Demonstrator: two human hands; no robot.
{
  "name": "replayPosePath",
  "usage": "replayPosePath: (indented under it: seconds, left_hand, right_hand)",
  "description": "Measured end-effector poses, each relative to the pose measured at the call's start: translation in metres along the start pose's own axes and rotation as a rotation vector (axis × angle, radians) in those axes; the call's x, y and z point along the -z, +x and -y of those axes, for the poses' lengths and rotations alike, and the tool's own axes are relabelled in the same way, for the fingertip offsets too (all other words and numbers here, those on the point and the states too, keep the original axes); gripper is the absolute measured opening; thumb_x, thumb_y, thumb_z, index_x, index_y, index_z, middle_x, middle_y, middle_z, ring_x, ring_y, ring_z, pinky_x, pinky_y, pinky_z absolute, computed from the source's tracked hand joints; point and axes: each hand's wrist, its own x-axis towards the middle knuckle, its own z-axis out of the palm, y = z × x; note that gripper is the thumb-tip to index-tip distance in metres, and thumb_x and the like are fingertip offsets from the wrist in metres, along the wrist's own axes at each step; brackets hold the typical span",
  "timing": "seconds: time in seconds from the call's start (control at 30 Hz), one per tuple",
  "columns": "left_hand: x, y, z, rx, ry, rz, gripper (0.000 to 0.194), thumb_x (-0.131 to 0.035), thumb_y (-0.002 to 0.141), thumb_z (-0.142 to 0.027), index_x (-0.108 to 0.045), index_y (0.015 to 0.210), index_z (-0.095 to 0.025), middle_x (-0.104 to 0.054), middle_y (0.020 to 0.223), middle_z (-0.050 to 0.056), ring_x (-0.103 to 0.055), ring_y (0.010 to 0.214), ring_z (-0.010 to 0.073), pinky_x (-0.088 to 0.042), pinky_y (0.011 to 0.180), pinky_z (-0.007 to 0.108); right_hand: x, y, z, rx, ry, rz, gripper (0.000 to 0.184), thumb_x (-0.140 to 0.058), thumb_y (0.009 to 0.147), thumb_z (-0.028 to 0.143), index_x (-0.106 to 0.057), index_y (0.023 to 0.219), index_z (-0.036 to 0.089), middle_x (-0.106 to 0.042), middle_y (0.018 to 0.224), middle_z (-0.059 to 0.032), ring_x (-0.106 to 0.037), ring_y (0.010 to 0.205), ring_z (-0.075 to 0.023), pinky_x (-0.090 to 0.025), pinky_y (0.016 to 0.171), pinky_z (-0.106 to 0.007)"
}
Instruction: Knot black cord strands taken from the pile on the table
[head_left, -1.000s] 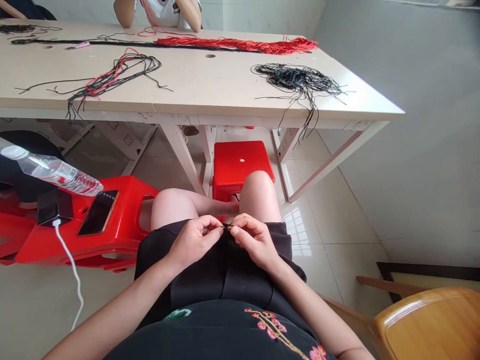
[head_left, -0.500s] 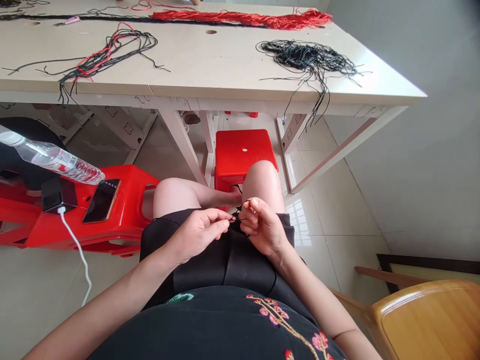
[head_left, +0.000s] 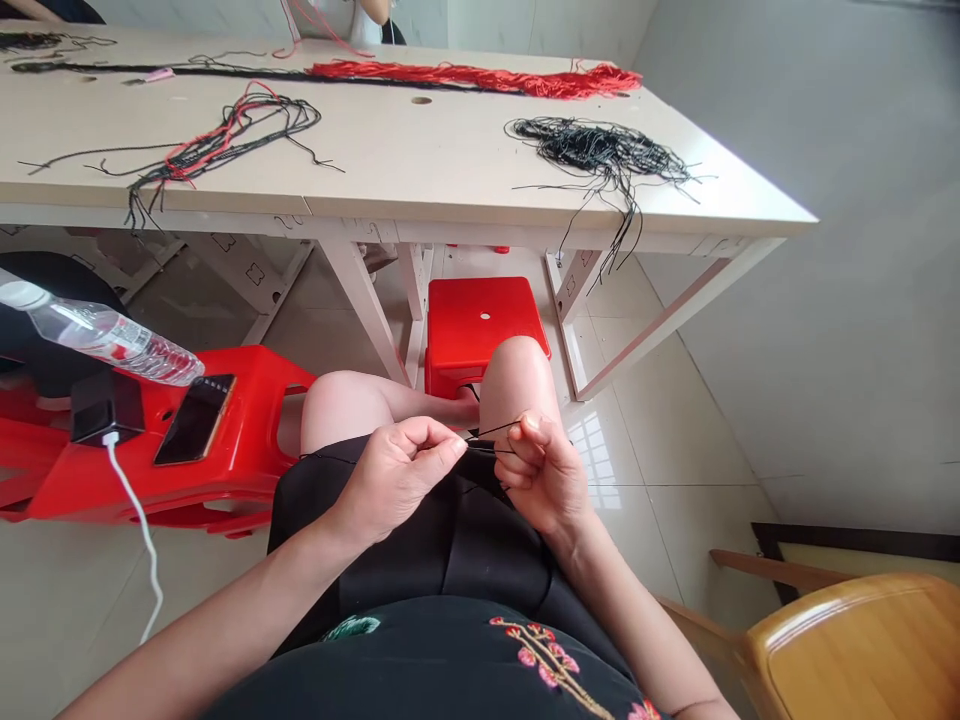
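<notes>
Above my lap, my left hand (head_left: pixel 409 470) pinches a thin black cord (head_left: pixel 489 433) between thumb and forefinger. My right hand (head_left: pixel 544 470) grips the same cord, thumb pressed on the forefinger and the other fingers curled. Short strands run taut across the small gap between the two hands. A black length also trails leftward from my left hand over the dark skirt (head_left: pixel 405 570). Whether a knot sits under the left fingertips is hidden.
On the table (head_left: pixel 420 150) lie a black cord tangle (head_left: pixel 592 145), a red cord bundle (head_left: pixel 480 78) and a black-and-red bunch (head_left: pixel 225 135). Left, a red stool (head_left: pixel 247 400) bears a phone (head_left: pixel 196 420), black box (head_left: pixel 109 405) and bottle (head_left: pixel 112 335). Another person sits across the table.
My hands have drawn slightly apart, and the cord between them is straighter and tighter. The view has tilted up a little, showing more of the person across the table.
</notes>
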Motion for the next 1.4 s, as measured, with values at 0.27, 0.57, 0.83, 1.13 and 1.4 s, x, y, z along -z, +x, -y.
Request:
replayPosePath:
  seconds: [0.27,0.57,0.83,1.13,1.4]
  left_hand:
    - [0.029,0.000,-0.008,0.013,-0.069,-0.249,0.021,-0.068,0.061,-0.032,-0.056,0.057,-0.015,-0.037,0.045,-0.007,-0.030,0.043,0.0042,-0.023,0.040,0.017]
    - [-0.002,-0.013,-0.005,-0.339,0.553,0.076,0.014,-0.054,0.074,-0.017,-0.061,0.062,-0.015,-0.049,0.057,-0.002,-0.044,0.052,0.0079,-0.037,0.050,0.019]
    - [0.013,-0.004,0.014,-0.201,0.655,0.190,0.020,-0.050,0.083,-0.024,-0.065,0.072,-0.016,-0.059,0.066,0.000,-0.053,0.061,0.0107,-0.042,0.057,0.021]
    - [0.073,0.008,0.047,0.009,0.955,0.215,0.039,-0.035,0.090,-0.041,-0.064,0.103,-0.018,-0.062,0.104,0.007,-0.062,0.082,0.0186,-0.048,0.077,0.031]
    - [0.103,0.010,0.066,-0.041,1.126,-0.006,0.054,-0.047,0.080,-0.047,-0.051,0.127,-0.020,-0.052,0.122,0.011,-0.058,0.102,0.0274,-0.047,0.081,0.035]
  right_hand:
    - [0.079,-0.019,0.073,0.348,-0.849,-0.380,0.023,-0.069,0.070,0.039,-0.066,0.071,0.017,-0.040,0.048,0.0054,-0.032,0.043,-0.0070,-0.028,0.039,-0.020]
    - [0.012,-0.020,0.015,0.710,-1.393,0.394,0.029,-0.056,0.086,0.026,-0.059,0.114,0.023,-0.065,0.109,-0.0079,-0.059,0.103,-0.0215,-0.048,0.091,-0.039]
    - [0.026,0.001,-0.023,0.258,-1.126,0.249,0.021,-0.056,0.086,0.034,-0.064,0.081,0.016,-0.068,0.077,-0.0033,-0.061,0.068,-0.0134,-0.047,0.062,-0.024]
    - [0.042,0.009,-0.038,0.005,-1.422,0.383,0.016,-0.055,0.085,0.028,-0.066,0.082,0.017,-0.068,0.076,-0.0021,-0.059,0.066,-0.0133,-0.042,0.058,-0.023]
    - [0.047,0.010,-0.032,-0.016,-1.444,0.347,0.016,-0.055,0.086,0.028,-0.066,0.084,0.017,-0.070,0.083,-0.0051,-0.063,0.074,-0.0163,-0.045,0.065,-0.026]
